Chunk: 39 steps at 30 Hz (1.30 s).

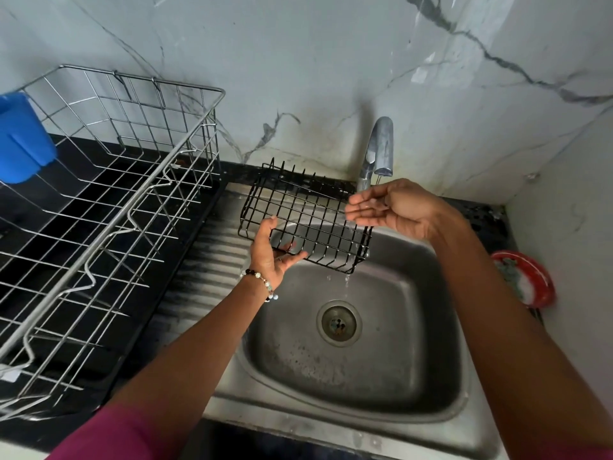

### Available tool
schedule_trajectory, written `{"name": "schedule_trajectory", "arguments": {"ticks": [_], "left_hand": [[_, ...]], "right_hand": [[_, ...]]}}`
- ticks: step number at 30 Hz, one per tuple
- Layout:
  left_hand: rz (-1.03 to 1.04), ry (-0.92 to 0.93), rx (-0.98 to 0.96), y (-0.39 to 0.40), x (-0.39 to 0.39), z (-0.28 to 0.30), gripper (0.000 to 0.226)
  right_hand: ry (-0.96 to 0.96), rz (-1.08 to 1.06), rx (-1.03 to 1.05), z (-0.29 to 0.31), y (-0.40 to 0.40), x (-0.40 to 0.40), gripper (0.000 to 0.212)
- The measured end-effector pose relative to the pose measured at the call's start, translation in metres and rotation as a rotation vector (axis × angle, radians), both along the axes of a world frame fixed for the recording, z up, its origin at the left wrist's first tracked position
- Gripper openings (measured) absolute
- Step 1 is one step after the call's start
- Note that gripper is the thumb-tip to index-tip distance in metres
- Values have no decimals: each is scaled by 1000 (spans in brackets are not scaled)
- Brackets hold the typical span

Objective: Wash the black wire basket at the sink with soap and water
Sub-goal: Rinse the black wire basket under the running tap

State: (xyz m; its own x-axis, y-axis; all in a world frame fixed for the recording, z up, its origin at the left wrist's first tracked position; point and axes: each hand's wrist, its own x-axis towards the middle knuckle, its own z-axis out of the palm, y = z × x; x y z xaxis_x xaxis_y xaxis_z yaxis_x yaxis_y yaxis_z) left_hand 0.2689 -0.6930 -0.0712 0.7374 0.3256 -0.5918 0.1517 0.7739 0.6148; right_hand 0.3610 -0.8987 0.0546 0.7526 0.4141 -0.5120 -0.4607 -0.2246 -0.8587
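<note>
The black wire basket hangs tilted over the steel sink. My left hand grips its near left corner, thumb on the outside and fingers hooked through the wires. My right hand is cupped palm up under the tap, just above the basket's right end and apart from it. A thin stream of water falls from the tap into my palm. Drops run off the basket's lower right corner toward the drain.
A large steel dish rack fills the black counter to the left, with a blue plastic cup on its far left edge. A red dish with something white sits right of the sink. The marble wall stands close behind.
</note>
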Motion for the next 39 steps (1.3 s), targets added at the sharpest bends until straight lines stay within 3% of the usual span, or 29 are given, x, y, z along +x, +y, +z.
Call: {"name": "schedule_trajectory", "arguments": {"ticks": [6,11,17,24,28,31,39], "left_hand": [[-53,-120,-15,3,-3,-3,4],[-38,-176,-66,-11,10,8,7],[10,-217,-118,-32,31,16,33],[53,-196,-131,-56,43,16,34],[-12,-179,-147,-68,44,14,20],[-23,-145,-181,-71,46,13,7],[-70,-105,-241,-68,47,9,21]], "right_hand": [[-47,75,-62,0,-6,-2,35],[-55,124,-31,7,-12,-3,33],[-93,64,-38,10,-26,5,29],[-73,46,-19,4,-15,-1,28],[-3,12,107,0,1,-8,30],[-27,-30,90,9,-4,-4,29],[-78,35,33,16,-2,0,29]]}}
